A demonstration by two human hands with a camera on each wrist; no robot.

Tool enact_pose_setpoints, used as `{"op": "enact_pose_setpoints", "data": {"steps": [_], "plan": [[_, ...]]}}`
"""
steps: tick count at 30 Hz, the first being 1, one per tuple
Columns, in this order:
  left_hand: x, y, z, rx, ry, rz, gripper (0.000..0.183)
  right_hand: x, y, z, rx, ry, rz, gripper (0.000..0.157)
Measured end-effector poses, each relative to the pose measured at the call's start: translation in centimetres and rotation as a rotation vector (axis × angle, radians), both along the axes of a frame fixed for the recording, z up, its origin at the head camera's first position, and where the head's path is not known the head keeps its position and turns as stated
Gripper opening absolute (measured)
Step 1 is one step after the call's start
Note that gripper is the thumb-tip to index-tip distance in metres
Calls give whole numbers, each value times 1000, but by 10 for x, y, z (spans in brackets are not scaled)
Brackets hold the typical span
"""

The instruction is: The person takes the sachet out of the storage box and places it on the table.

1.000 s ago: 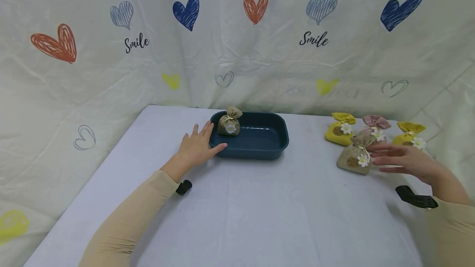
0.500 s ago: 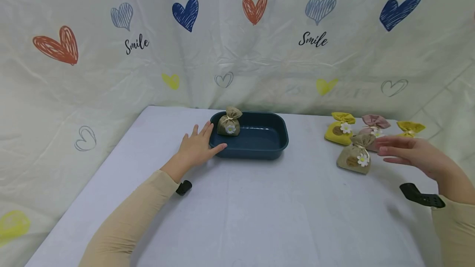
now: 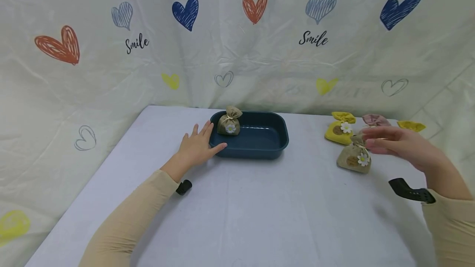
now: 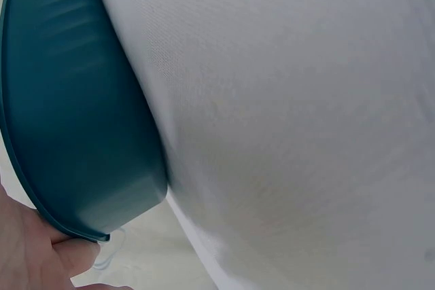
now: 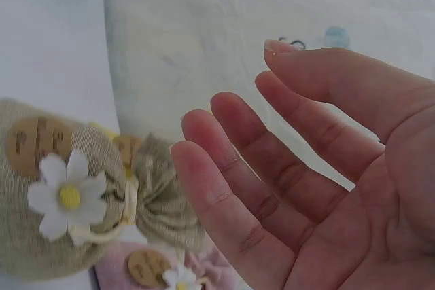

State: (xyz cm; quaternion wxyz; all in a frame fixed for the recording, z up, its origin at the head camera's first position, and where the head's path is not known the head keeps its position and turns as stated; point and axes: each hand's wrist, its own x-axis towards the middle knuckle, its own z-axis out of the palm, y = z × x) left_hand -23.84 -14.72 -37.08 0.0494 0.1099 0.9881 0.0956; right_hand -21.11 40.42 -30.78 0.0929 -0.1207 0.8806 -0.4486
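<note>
My left hand point(image 3: 194, 148) rests on the left end of a dark blue-green baking dish point(image 3: 252, 153), fingers spread at the rim and thumb along the front. In the left wrist view its fingertips point(image 4: 78, 255) touch the rim. A small burlap sachet point(image 3: 227, 126) with a white flower sits in the dish's left end. At the right, my right hand point(image 3: 408, 147) hovers with nothing in it. Its fingers, loosely bent, overlap the neck of another burlap sachet point(image 3: 349, 160) in the head view; in the right wrist view this sachet point(image 5: 41, 242) lies beside the fingertips.
Behind that sachet stand a yellow sachet point(image 3: 335, 134), a pink sachet point(image 3: 375, 120) and a second yellow sachet point(image 3: 411, 125), the last two partly hidden by my right hand. A white cloth covers the table point(image 3: 267, 209). A heart-printed curtain point(image 3: 274, 65) hangs close behind.
My right hand first drew back to the right from the burlap sachet, then came left and a little higher over its neck. The left hand, dish and sachets have stayed put.
</note>
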Motion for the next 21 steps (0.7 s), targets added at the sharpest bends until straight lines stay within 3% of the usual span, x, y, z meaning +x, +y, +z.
{"op": "enact_pose_setpoints", "data": {"steps": [9,16,21], "plan": [[0,1,2,-3,-2,6,99,-6,-28,9,-111,54,88,34],[0,2,1,-8,-3,9,99,-11,-50,8,-117,85,135,28],[0,2,1,-1,-9,14,100,-13,-65,5,-192,73,202,29]]}}
